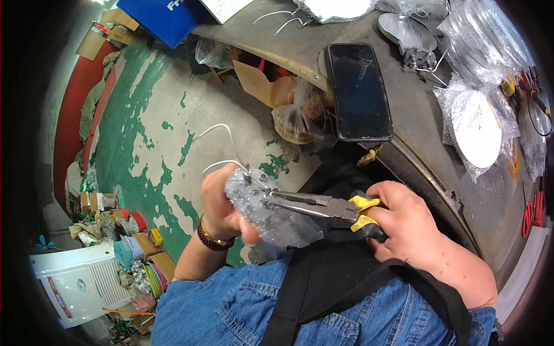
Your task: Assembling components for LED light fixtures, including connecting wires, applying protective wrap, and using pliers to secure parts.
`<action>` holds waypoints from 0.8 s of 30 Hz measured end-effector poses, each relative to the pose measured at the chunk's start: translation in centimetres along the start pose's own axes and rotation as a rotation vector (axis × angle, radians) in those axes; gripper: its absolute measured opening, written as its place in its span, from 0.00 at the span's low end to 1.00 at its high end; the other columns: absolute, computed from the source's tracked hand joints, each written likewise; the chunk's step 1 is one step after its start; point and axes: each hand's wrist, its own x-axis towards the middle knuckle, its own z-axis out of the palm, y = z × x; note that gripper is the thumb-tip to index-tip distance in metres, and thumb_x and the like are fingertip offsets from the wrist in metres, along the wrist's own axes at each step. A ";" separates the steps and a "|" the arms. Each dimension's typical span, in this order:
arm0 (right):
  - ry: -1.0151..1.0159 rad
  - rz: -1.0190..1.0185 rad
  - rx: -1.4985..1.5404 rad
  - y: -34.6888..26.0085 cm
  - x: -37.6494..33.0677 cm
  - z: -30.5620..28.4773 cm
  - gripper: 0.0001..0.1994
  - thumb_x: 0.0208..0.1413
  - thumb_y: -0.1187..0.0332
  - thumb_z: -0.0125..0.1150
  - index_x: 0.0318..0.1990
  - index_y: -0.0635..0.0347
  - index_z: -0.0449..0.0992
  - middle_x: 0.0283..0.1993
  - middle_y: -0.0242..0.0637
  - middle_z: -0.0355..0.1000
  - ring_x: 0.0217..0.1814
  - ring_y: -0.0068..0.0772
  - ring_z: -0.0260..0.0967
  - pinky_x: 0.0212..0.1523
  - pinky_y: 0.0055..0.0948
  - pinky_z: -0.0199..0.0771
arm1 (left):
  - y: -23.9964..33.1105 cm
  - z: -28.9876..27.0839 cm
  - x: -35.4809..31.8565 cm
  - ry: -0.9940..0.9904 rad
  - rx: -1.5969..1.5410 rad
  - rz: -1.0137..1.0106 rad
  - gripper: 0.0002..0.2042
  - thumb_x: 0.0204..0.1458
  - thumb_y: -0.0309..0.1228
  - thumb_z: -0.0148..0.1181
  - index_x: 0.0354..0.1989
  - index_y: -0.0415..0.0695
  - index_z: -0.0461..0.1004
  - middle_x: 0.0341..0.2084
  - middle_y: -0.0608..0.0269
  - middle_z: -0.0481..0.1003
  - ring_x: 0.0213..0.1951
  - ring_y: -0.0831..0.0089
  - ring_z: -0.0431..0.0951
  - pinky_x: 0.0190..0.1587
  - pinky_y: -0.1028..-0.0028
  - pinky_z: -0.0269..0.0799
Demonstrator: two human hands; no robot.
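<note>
My left hand (220, 203) grips a small part wrapped in bubble wrap (266, 214), held over my lap. Two white wires (218, 134) rise from the part's top end. My right hand (408, 226) is closed on the yellow-and-black handles of long-nose pliers (323, 206). The plier jaws point left and meet the metal end of the wrapped part near the wires. A beaded bracelet (211, 237) is on my left wrist. I wear a denim shirt and a black apron strap.
A worn workbench (427, 144) curves along the right, carrying a black phone (360, 91), bubble-wrapped discs (476, 128), metal fan-like parts (407, 30) and red-handled tools. Below lies a green-painted floor (144, 144) with cardboard, bags, a white fan housing (81, 282) and clutter at left.
</note>
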 end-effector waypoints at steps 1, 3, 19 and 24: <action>-0.002 0.000 0.001 0.2 0.0 0.1 0.21 0.29 0.70 0.73 0.38 0.61 0.80 0.47 0.43 0.68 0.49 0.45 0.69 0.51 0.37 0.73 | -0.4 0.5 -0.2 0.001 -0.001 -0.002 0.44 0.31 0.76 0.63 0.26 0.37 0.69 0.20 0.64 0.69 0.23 0.74 0.72 0.27 0.75 0.67; 0.018 -0.038 0.058 0.5 0.1 0.4 0.20 0.27 0.70 0.73 0.36 0.61 0.79 0.47 0.43 0.69 0.48 0.46 0.70 0.50 0.37 0.74 | -0.6 2.3 -0.8 -0.081 -0.507 -0.347 0.41 0.35 0.71 0.68 0.29 0.36 0.71 0.23 0.63 0.71 0.26 0.76 0.72 0.28 0.76 0.66; -0.140 -0.016 0.277 0.8 -0.2 1.2 0.25 0.28 0.73 0.76 0.41 0.60 0.77 0.51 0.44 0.68 0.54 0.49 0.68 0.53 0.39 0.72 | -2.5 3.5 -1.3 -0.291 -1.293 -0.289 0.50 0.20 0.68 0.78 0.42 0.32 0.72 0.34 0.61 0.74 0.35 0.75 0.75 0.36 0.76 0.73; -0.135 0.012 0.087 -0.2 -0.2 0.0 0.25 0.26 0.73 0.76 0.41 0.58 0.79 0.54 0.41 0.66 0.56 0.46 0.64 0.57 0.39 0.68 | -3.4 0.7 -1.4 -0.154 -0.567 -0.246 0.51 0.20 0.83 0.58 0.30 0.37 0.69 0.24 0.67 0.70 0.25 0.79 0.70 0.28 0.76 0.66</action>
